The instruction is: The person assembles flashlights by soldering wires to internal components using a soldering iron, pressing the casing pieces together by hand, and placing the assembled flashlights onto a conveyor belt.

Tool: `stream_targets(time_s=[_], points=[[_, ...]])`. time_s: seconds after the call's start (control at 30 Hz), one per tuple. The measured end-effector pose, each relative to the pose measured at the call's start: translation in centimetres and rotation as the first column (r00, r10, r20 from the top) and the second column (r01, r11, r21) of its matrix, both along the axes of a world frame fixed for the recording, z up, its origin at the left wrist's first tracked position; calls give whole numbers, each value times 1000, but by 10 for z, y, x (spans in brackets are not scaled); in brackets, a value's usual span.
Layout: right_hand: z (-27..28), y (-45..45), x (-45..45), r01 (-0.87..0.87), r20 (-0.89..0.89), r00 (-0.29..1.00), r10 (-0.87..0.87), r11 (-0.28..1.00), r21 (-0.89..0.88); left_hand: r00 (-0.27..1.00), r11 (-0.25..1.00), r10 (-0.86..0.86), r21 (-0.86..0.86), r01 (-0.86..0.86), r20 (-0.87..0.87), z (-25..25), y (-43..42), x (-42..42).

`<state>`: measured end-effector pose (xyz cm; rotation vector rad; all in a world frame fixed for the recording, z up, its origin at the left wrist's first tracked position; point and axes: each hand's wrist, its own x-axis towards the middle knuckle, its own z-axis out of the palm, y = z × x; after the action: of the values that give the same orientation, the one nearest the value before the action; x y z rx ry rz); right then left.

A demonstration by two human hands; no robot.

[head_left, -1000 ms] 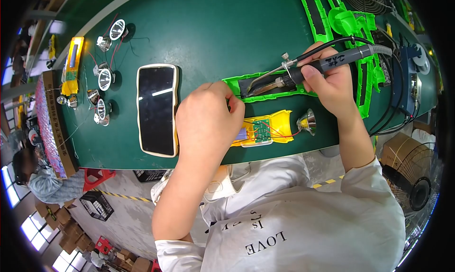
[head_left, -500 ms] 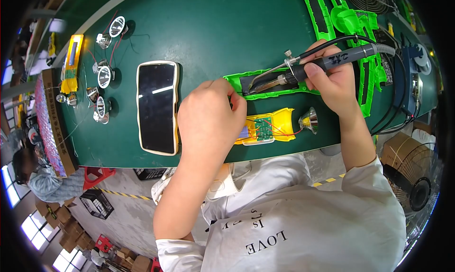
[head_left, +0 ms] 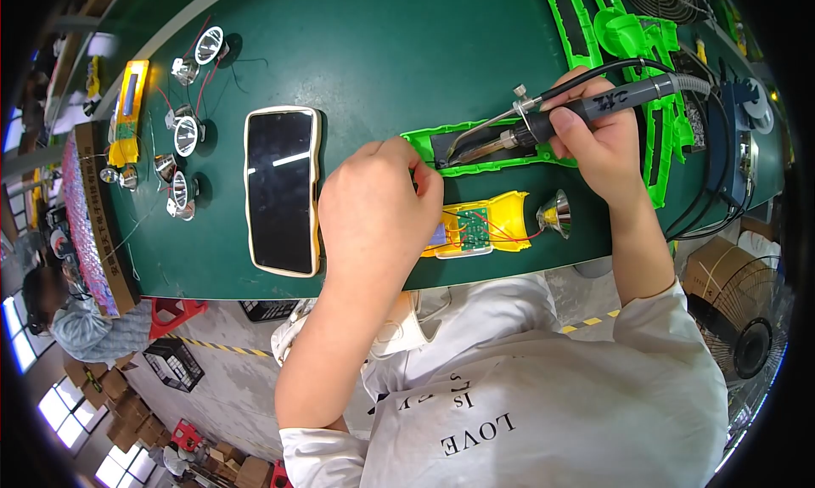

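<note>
My right hand [head_left: 598,140] is wrapped round the dark handle of a soldering iron [head_left: 611,103], which has a thin metal feed tube beside its tip. The tip rests at the left part of a long green casing [head_left: 509,163] with a dark panel inside. At the casing's left end is my left hand [head_left: 382,199], its fingers closed; what they pinch is hidden. Just below lies a yellow casing [head_left: 509,220] with a green circuit board and red wires, partly behind my left hand. Its wires run to a silver reflector [head_left: 553,214].
A phone [head_left: 282,191] lies left of my left hand. Several wired reflectors [head_left: 186,136] and a lit yellow casing [head_left: 127,114] are farther left. Green casings [head_left: 658,123] pile up at the right, near a blue soldering station [head_left: 726,148]. Another person [head_left: 93,327] is at lower left.
The iron and my right hand have shifted slightly right, with the tip still at the green casing's left part. My left hand has barely moved and stays closed.
</note>
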<state>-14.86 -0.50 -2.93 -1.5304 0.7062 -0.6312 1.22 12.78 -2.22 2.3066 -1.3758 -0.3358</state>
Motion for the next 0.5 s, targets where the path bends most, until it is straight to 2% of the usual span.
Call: stream_targets(time_s=[0.13, 0.2, 0.3, 0.5], points=[[-1, 1, 1, 5, 24, 1000, -5, 1000, 8, 1000, 1000, -1, 6, 1, 15, 0, 0, 0], [-1, 2, 2, 26, -4, 1000, -26, 997, -73, 1000, 1000, -2, 15, 1, 13, 1, -1, 0], [-1, 1, 0, 9, -8, 1000, -9, 1000, -25, 1000, 1000, -3, 22, 3, 7, 1, 0, 0], [-1, 1, 2, 14, -4, 1000, -14, 999, -47, 1000, 1000, -6, 7, 6, -1, 0, 0, 0]])
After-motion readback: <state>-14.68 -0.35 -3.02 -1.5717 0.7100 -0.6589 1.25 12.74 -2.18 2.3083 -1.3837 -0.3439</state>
